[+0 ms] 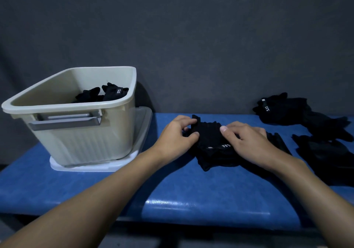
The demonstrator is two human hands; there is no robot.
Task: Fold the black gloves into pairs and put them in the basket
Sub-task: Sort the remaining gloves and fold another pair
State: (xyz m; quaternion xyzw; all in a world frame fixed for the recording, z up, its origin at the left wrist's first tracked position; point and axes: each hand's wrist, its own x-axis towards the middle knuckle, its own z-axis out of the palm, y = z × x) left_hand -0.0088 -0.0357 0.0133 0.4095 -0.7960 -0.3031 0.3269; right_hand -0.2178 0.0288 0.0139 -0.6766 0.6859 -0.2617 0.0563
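A pair of black gloves [209, 142] lies bunched on the blue padded bench, a white logo showing near its middle. My left hand [175, 134] pinches the gloves' left cuff end between thumb and fingers. My right hand [247, 138] presses down on the right side of the same gloves, fingers curled over the fabric. A beige plastic basket [80, 138] stands at the left, tilted toward me, with folded black gloves [103, 94] lying inside it at the back.
More loose black gloves [298, 111] lie in a heap at the right of the bench [134, 190], and another glove [329, 154] sits nearer me. The basket rests on a clear plastic lid [141, 132]. A dark curtain hangs behind.
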